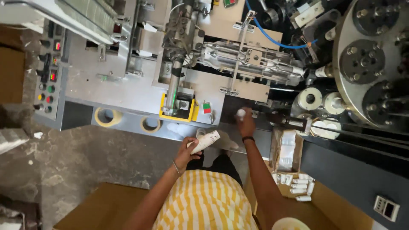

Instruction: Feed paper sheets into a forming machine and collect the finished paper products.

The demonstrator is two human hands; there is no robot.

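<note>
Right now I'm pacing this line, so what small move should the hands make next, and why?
Probably set the tube in the right hand into the machine: that hand holds a white tube up at its edge, while the left hand holds another tube ready behind it.

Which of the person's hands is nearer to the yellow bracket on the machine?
Left. The left hand, holding a white tube, is just below the yellow bracket; the right hand is farther right.
</note>
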